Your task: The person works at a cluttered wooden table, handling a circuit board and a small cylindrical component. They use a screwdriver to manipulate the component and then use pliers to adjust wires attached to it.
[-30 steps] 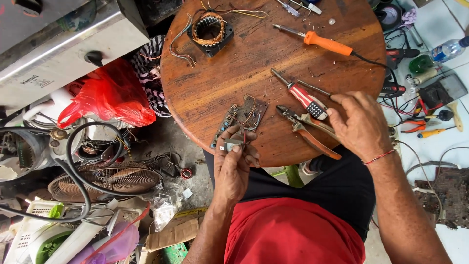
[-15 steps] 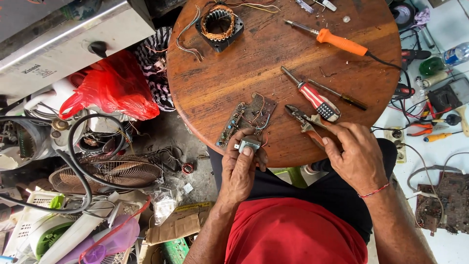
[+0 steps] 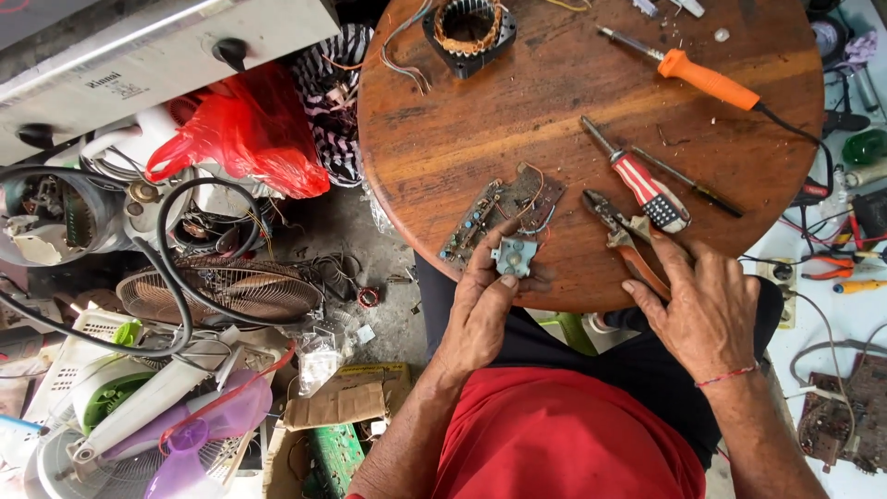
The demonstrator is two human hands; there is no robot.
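My left hand (image 3: 480,310) pinches a small grey metal part (image 3: 514,256) at the near edge of the round wooden table (image 3: 517,102). The part touches a worn circuit board (image 3: 499,212) with thin wires. My right hand (image 3: 707,310) rests over the orange handles of a pair of pliers (image 3: 624,236), fingers curled around them. Just beyond lie a striped-handle screwdriver (image 3: 642,185) and a thin dark rod (image 3: 688,183).
An orange-handled soldering iron (image 3: 698,76) and a copper-wound motor stator (image 3: 469,30) lie at the table's far side. Left of the table: a red plastic bag (image 3: 236,129), fan grilles (image 3: 222,291), cables, cardboard. Tools and another circuit board (image 3: 836,420) lie at right.
The view has shifted closer to the table. My right hand has dropped back from the screwdriver area to the pliers' handles. My left hand keeps the grey part by the board.
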